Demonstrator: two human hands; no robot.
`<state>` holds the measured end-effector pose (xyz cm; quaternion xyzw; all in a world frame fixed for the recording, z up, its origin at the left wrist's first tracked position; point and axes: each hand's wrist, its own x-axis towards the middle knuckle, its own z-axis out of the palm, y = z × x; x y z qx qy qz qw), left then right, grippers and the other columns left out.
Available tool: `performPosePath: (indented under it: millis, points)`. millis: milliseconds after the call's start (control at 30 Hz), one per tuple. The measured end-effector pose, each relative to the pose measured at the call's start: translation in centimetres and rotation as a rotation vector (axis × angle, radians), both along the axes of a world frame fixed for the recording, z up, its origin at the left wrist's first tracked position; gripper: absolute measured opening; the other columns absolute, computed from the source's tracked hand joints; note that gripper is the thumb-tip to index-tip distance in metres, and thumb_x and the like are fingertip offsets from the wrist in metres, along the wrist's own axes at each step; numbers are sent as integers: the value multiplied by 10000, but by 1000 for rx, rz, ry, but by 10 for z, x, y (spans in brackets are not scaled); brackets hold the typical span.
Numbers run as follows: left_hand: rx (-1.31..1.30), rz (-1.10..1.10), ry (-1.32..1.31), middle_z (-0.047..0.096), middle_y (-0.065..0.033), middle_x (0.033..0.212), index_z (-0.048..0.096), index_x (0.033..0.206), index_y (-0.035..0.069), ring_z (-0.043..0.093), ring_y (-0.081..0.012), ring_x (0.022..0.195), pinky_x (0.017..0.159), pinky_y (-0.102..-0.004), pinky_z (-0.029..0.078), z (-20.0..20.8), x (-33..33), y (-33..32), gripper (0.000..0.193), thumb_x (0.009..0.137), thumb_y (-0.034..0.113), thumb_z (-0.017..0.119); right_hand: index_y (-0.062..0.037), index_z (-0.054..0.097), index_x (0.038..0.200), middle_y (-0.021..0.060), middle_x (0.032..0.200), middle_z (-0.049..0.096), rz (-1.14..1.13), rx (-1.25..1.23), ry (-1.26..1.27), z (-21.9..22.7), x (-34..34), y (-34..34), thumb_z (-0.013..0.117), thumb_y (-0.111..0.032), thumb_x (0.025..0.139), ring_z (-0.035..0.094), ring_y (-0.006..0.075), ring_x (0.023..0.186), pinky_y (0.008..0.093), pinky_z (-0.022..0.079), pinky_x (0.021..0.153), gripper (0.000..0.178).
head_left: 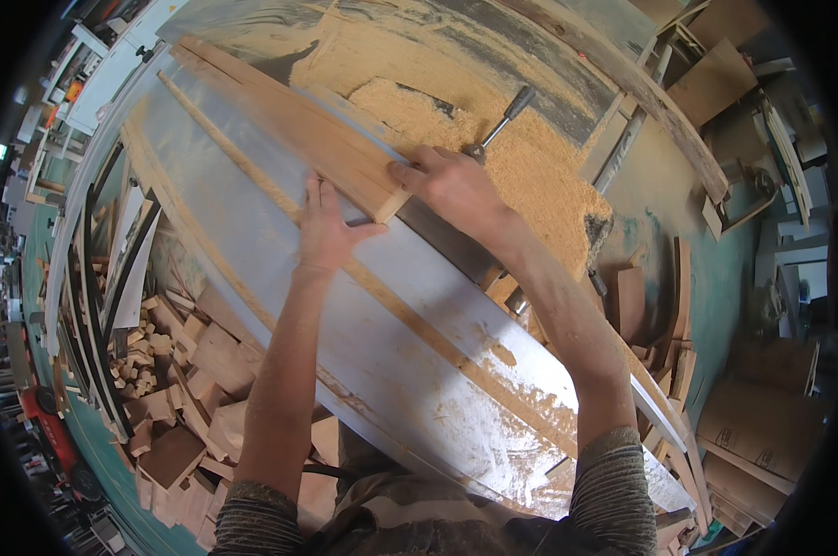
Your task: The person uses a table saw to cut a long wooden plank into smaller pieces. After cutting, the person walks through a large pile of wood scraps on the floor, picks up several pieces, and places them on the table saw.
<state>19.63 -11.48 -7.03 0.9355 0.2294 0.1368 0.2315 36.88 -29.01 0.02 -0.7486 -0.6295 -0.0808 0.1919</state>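
Your board (289,116) lies on the desk (419,324), its long axis running from upper left of the frame down to centre. Your right hand (456,185) grips its near end, fingers curled over the corner. Your left hand (326,232) lies flat beside it, fingers pressed together, touching the board's edge.

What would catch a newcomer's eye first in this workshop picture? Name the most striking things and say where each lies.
At the centre, the left hand and right hand press a long board flat on a pale machine table that runs diagonally across the view. Just beyond the right hand lies a heap of sawdust. Lower left, beside the table, offcuts are piled on the floor.
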Motion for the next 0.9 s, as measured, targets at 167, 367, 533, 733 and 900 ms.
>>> performPosePath:
  millis: [167, 367, 533, 733, 900]
  points:
    - [-53, -1, -37, 345, -303, 1439, 385, 1348, -115, 409, -490, 1306, 1053, -513, 433, 6, 2, 0, 1156, 537, 497, 936, -66, 692, 1016, 98, 894, 614, 0, 19, -104, 5, -5, 3, 631, -90, 771, 690, 252, 830, 354, 589, 650, 253]
    - [-77, 1, -27, 354, -273, 1432, 390, 1349, -103, 418, -465, 1302, 1041, -509, 442, 9, 2, 3, 1146, 534, 483, 943, -97, 700, 1080, 76, 928, 621, -1, -31, -134, 1, -3, 9, 628, -103, 790, 686, 233, 837, 344, 591, 630, 299]
    - [-54, 9, -23, 355, -275, 1431, 386, 1369, -107, 420, -464, 1303, 1046, -500, 439, 9, 1, 8, 1160, 540, 485, 941, -105, 699, 1124, 63, 936, 623, -7, -33, -126, 0, -4, 15, 628, -104, 795, 679, 229, 828, 337, 590, 633, 337]
    - [-43, 0, -2, 349, -288, 1439, 388, 1360, -132, 418, -468, 1310, 1047, -497, 435, 9, 3, 18, 1166, 549, 504, 932, -89, 696, 1087, 63, 943, 622, -9, 0, -115, -3, -3, 24, 635, -92, 786, 679, 233, 833, 341, 591, 636, 308]
    - [25, 5, -1, 347, -306, 1450, 402, 1338, -144, 418, -486, 1303, 1057, -503, 425, -3, 2, 29, 1173, 542, 545, 919, -82, 691, 1037, 73, 963, 626, -14, 16, -88, 1, -5, 31, 637, -84, 778, 688, 239, 855, 353, 598, 644, 264]
